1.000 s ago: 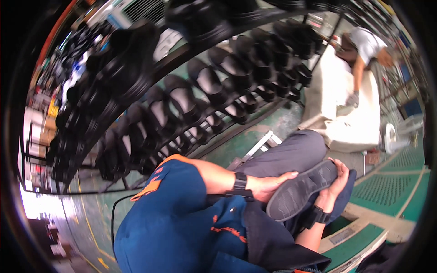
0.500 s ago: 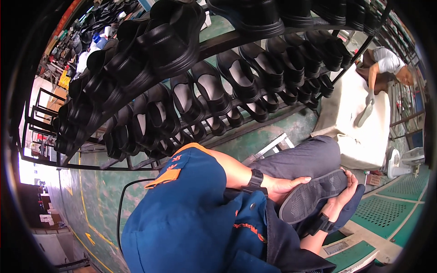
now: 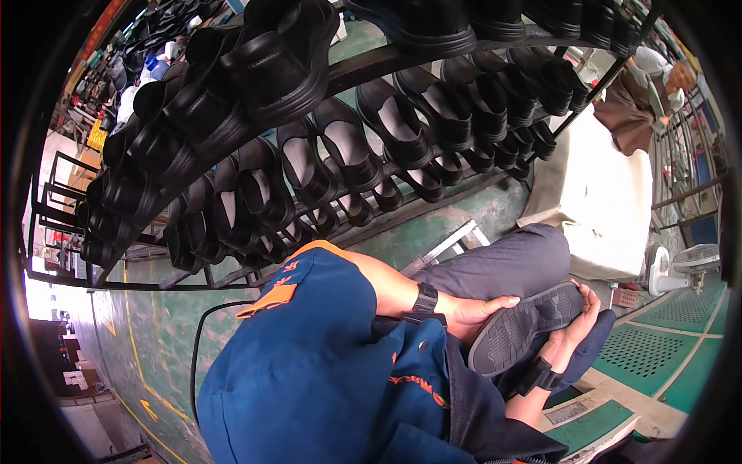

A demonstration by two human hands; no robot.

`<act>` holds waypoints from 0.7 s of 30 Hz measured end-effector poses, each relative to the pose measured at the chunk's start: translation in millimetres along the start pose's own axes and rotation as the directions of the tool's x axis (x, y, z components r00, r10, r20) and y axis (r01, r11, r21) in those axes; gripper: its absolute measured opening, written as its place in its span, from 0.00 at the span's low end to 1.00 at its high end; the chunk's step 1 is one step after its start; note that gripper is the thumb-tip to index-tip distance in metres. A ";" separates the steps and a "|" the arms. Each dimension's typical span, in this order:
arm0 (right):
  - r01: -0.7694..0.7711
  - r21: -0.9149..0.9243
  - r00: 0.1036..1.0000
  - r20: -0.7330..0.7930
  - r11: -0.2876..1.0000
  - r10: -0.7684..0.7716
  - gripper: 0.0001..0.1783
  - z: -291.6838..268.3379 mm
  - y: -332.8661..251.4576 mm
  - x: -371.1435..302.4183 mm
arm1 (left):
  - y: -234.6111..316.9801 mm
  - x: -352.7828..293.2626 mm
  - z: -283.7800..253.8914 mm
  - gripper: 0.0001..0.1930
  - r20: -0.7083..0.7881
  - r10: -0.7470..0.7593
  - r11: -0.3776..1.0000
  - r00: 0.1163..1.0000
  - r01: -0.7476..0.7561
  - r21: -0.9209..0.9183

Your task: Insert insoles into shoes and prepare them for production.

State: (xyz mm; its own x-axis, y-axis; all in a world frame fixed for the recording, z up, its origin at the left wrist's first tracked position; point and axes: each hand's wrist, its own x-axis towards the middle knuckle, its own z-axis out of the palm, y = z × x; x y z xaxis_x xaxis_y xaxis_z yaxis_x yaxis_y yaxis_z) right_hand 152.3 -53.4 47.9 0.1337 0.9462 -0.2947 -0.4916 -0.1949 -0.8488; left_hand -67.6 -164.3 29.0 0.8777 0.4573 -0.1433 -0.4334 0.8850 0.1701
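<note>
A black shoe (image 3: 518, 329) is held over my lap, its ridged dark sole facing up. My left hand (image 3: 474, 315) grips it along the near left side, with the thumb lying at the sole's edge and the other fingers hidden beneath. Around the opposite end, my right hand (image 3: 574, 330) curls its fingers at the shoe's rim. Both wrists carry black bands. The shoe's upper is turned away and cannot be seen.
A dark metal rack (image 3: 363, 73) full of black shoes (image 3: 348, 139) stands close in front. Beyond it at right is a cream-covered block (image 3: 583, 209), with another person (image 3: 638, 100) behind. Green perforated panels (image 3: 645, 359) lie to my right, near a white-and-clear device (image 3: 680, 263).
The view has shifted slightly, while both hands keep the shoe sole up. The other person has straightened and drawn the arm back from the cream-covered block.
</note>
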 end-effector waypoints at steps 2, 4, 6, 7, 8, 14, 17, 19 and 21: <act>0.001 -0.012 1.000 -0.007 1.000 -0.001 0.15 0.3 -0.4 -0.4 | 0.5 -1.8 4.2 0.46 0.009 0.032 0.999 0.999 -0.033 0.040; -0.004 -0.009 1.000 0.006 1.000 0.004 0.16 -0.4 -0.2 -0.5 | -1.5 0.0 1.2 0.45 0.037 0.049 0.998 0.998 -0.050 0.028; -0.002 -0.006 1.000 0.013 1.000 0.002 0.15 1.4 -1.8 -1.9 | -1.0 -0.1 1.4 0.45 0.040 0.039 0.999 0.998 -0.039 0.018; 0.003 -0.003 1.000 0.016 1.000 -0.003 0.15 1.7 -2.6 -2.7 | -1.0 0.0 1.9 0.45 0.044 0.024 1.000 0.999 -0.024 0.007; 0.003 -0.006 1.000 0.018 1.000 -0.003 0.15 1.2 -2.7 -3.2 | -2.3 0.8 0.1 0.45 0.046 0.027 1.000 0.999 -0.027 0.007; -0.003 0.022 0.998 0.055 1.000 0.002 0.16 1.4 -2.5 -2.8 | -4.5 4.3 -6.5 0.46 0.066 0.048 0.999 0.997 -0.048 0.005; 0.008 0.019 0.999 0.044 1.000 -0.009 0.16 -0.3 -2.0 -2.3 | -4.0 3.9 -5.3 0.46 0.056 0.029 1.000 0.998 -0.029 0.001; 0.017 0.027 0.997 0.074 1.000 -0.018 0.16 -2.3 -2.7 -1.9 | -4.2 3.6 -3.0 0.45 0.054 0.045 0.999 0.998 -0.045 0.014; 0.017 0.032 0.997 0.078 0.999 -0.019 0.16 -6.8 -0.6 0.6 | -3.4 2.0 -0.4 0.45 0.062 0.049 0.999 0.997 -0.050 0.021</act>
State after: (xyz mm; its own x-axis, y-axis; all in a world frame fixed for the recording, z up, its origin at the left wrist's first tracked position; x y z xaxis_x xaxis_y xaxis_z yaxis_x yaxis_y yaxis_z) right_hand 158.5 -54.4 45.3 0.0752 0.9672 -0.2428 -0.5169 -0.1704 -0.8389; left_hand -64.5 -166.3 27.7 0.8663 0.4939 -0.0743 -0.4726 0.8588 0.1979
